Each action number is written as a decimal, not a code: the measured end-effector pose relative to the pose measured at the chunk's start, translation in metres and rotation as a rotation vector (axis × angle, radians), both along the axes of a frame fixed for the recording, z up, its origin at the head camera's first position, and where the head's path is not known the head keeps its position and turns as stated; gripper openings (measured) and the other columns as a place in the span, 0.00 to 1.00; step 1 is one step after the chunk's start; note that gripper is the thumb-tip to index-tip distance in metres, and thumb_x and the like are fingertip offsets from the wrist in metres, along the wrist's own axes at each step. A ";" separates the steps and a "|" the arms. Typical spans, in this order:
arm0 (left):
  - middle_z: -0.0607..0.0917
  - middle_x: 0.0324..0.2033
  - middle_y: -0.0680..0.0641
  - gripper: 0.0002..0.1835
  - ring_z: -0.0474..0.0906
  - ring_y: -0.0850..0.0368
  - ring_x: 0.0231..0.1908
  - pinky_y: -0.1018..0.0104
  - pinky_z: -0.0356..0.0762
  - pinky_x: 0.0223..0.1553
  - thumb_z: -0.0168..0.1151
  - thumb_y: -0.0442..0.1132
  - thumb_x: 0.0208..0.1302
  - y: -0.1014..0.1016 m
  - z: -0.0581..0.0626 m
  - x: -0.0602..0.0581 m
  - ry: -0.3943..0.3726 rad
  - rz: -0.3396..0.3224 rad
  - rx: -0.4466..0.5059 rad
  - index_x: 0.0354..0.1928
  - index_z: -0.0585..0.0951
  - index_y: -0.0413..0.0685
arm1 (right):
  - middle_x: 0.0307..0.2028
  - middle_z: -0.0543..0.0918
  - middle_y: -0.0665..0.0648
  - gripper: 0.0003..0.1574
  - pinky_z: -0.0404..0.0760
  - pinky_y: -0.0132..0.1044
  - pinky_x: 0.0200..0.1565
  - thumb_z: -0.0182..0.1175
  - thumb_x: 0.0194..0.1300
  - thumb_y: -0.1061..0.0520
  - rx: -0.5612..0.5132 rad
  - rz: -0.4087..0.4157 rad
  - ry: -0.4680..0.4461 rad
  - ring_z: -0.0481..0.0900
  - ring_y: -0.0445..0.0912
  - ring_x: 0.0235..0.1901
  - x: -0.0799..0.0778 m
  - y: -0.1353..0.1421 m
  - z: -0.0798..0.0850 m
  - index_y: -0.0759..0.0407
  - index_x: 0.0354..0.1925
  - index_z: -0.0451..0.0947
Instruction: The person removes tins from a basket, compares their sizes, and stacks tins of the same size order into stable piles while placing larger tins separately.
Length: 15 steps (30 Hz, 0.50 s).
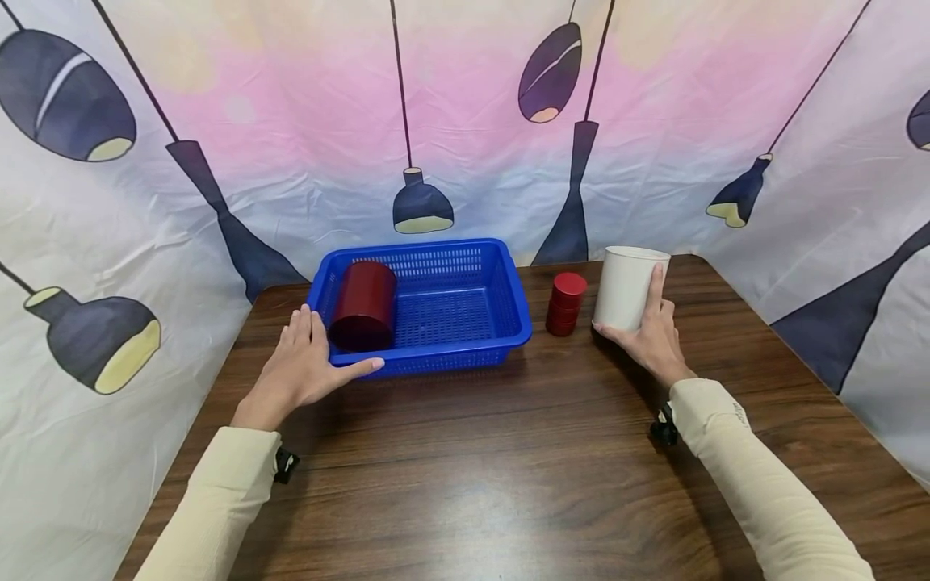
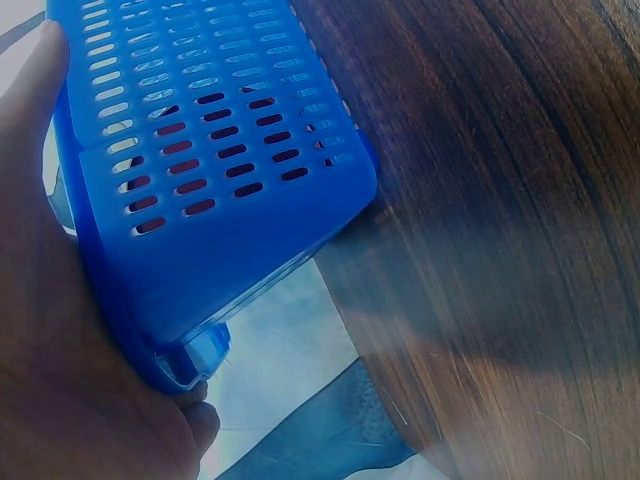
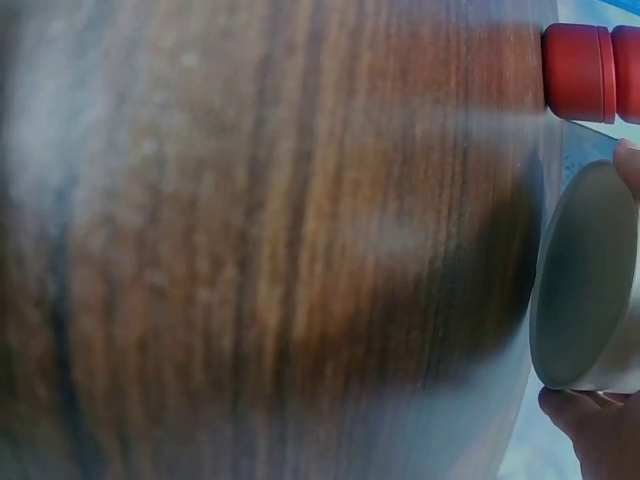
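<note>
A blue plastic basket [image 1: 465,349] stands on the table, with a dark red cylinder [image 1: 366,294] lying in its left end. My left hand [image 1: 294,367] rests against the basket's front left corner, fingers straight along the left side and thumb stretched along the front. My right hand [image 1: 654,339] grips a white cylindrical container [image 1: 622,286], thumb low on its left and fingers up its right side. In the right wrist view the container's grey round end [image 3: 585,280] faces the camera. Just left of it stands a small red ribbed canister [image 1: 567,303].
The brown wooden table [image 1: 465,452] carries all of these. Behind it and at both sides hangs a cloth [image 1: 312,121] printed with dark lamps, close to the table's back edge.
</note>
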<state>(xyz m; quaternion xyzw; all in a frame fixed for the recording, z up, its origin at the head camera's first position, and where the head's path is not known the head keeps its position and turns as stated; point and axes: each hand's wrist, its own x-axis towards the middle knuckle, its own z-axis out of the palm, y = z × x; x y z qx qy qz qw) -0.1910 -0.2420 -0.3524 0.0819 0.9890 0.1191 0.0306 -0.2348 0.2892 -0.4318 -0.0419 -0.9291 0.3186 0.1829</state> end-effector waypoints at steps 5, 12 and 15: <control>0.37 0.75 0.23 0.74 0.31 0.24 0.75 0.32 0.38 0.73 0.52 0.82 0.55 0.000 -0.001 0.000 0.002 0.001 0.002 0.74 0.39 0.20 | 0.63 0.60 0.84 0.89 0.72 0.72 0.49 0.77 0.51 0.37 0.007 -0.002 0.015 0.67 0.75 0.57 -0.002 -0.001 -0.002 0.40 0.78 0.14; 0.36 0.75 0.23 0.74 0.31 0.25 0.75 0.32 0.38 0.73 0.52 0.82 0.55 -0.001 -0.001 0.000 0.005 0.000 0.005 0.75 0.39 0.20 | 0.63 0.60 0.82 0.91 0.70 0.73 0.51 0.78 0.51 0.38 0.010 -0.020 0.010 0.67 0.74 0.60 -0.002 -0.004 -0.001 0.40 0.77 0.12; 0.36 0.75 0.23 0.74 0.31 0.24 0.75 0.32 0.38 0.72 0.52 0.82 0.55 -0.001 -0.001 0.000 0.002 0.002 0.008 0.75 0.39 0.21 | 0.64 0.60 0.82 0.90 0.70 0.74 0.51 0.77 0.51 0.37 0.010 -0.022 0.008 0.66 0.73 0.61 -0.001 -0.005 -0.001 0.41 0.77 0.12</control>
